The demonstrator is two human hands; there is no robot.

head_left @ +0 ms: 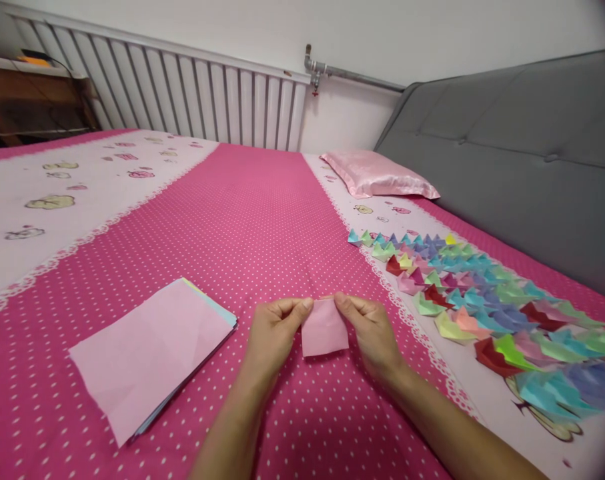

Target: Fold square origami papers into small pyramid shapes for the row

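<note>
A small folded pink paper (324, 328) is held just above the pink dotted bedsheet (242, 220). My left hand (273, 331) pinches its upper left corner between thumb and fingers. My right hand (366, 327) pinches its upper right corner the same way. To the left of my hands a stack of square paper sheets (152, 350) lies flat, a pink sheet on top and other colours showing at its edges.
Several folded paper pieces in many colours (482, 300) lie in rows along the right side of the bed. A pink pillow (377, 175) rests by the grey padded headboard (522, 153). A white radiator (192, 93) lines the far wall.
</note>
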